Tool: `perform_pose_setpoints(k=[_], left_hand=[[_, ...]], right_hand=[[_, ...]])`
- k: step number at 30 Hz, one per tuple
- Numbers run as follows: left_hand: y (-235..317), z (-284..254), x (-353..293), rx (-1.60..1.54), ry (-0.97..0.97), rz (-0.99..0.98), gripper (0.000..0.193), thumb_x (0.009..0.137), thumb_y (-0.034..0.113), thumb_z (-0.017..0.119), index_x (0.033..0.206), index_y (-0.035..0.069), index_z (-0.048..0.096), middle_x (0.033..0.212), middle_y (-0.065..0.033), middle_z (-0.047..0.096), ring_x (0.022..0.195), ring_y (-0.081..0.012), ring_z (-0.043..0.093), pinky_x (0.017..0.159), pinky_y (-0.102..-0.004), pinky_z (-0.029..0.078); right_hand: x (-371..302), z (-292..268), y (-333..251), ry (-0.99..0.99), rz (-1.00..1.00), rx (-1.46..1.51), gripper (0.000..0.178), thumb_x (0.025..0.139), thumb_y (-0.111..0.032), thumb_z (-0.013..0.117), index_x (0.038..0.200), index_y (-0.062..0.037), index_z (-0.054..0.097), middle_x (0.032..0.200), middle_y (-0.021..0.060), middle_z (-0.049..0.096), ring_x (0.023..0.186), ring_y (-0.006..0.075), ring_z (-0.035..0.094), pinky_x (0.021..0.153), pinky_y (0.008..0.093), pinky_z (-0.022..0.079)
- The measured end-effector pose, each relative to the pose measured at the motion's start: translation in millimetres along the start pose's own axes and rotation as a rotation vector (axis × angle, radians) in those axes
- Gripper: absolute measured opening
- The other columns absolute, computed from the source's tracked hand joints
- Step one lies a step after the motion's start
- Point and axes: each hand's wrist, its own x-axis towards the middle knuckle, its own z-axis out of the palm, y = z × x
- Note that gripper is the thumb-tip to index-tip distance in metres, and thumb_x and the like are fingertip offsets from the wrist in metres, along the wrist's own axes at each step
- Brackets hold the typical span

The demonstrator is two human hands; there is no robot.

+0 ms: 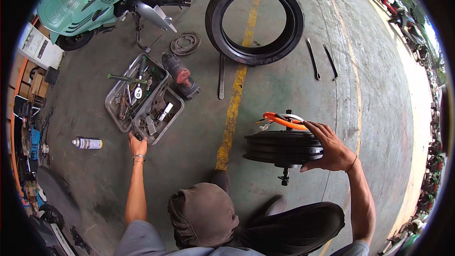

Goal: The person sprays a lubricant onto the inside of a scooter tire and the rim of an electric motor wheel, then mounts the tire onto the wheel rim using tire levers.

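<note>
Hub (283,148) stands on its rim on the floor (199,128), between the yellow line (231,123) and the floor's bright right edge; axle end points toward the person. Orange cable (279,120) on its far side. Right hand (334,150) half open, thumb on near side, fingers reaching over the far side, gripping the hub's right end. Left hand (138,144) at the tool tray's (177,110) near end, fingers bent; cannot tell whether they hold anything. Green-handled tool (126,79) crosses the tray's left edge. Impact wrench (180,76) beside its right edge. Tyre (215,19) farther off, lying over the line.
</note>
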Motion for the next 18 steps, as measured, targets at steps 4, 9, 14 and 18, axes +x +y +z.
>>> perform_pose_setpoints(k=[4, 9, 14, 18], left_hand=[[-3.1, 15.2, 11.2, 0.112, -0.108, 0.070, 0.066, 0.074, 0.012, 0.073, 0.133, 0.001, 0.044, 0.129, -0.0246, 0.048, 0.123, -0.0411, 0.044, 0.105, -0.0459, 0.037], [-41.4, -6.2, -7.2, 0.152, -0.042, 0.119, 0.058, 0.083, 0.023, 0.070, 0.132, 0.001, 0.046, 0.130, -0.0237, 0.046, 0.123, -0.0409, 0.044, 0.104, -0.0452, 0.038], [-21.6, 11.6, -31.6, 0.040, -0.032, 0.107, 0.059, 0.087, 0.034, 0.065, 0.135, 0.005, 0.047, 0.136, -0.0221, 0.045, 0.126, -0.0399, 0.043, 0.106, -0.0451, 0.037], [-70.4, -37.0, -76.7, 0.092, -0.006, -0.034, 0.059, 0.085, 0.034, 0.067, 0.132, 0.003, 0.049, 0.134, -0.0232, 0.047, 0.126, -0.0397, 0.044, 0.105, -0.0459, 0.038]], right_hand=[[4.5, 5.1, -2.0, -0.016, 0.047, 0.000, 0.125, 0.053, -0.047, 0.090, 0.150, -0.0073, 0.023, 0.147, 0.0169, 0.034, 0.134, 0.0362, 0.033, 0.112, 0.0458, 0.029], [19.5, 15.0, -15.4, -0.047, -0.044, -0.053, 0.128, 0.048, -0.044, 0.091, 0.150, -0.0067, 0.023, 0.147, 0.0154, 0.035, 0.132, 0.0357, 0.035, 0.110, 0.0455, 0.030], [-7.5, 0.8, 17.6, -0.087, 0.045, -0.049, 0.139, 0.035, -0.033, 0.095, 0.150, -0.0078, 0.022, 0.147, 0.0179, 0.035, 0.135, 0.0379, 0.034, 0.110, 0.0468, 0.034], [12.1, 8.2, 14.7, -0.154, -0.055, -0.065, 0.141, 0.034, -0.035, 0.095, 0.150, -0.0038, 0.021, 0.147, 0.0198, 0.032, 0.136, 0.0384, 0.032, 0.111, 0.0454, 0.032]])
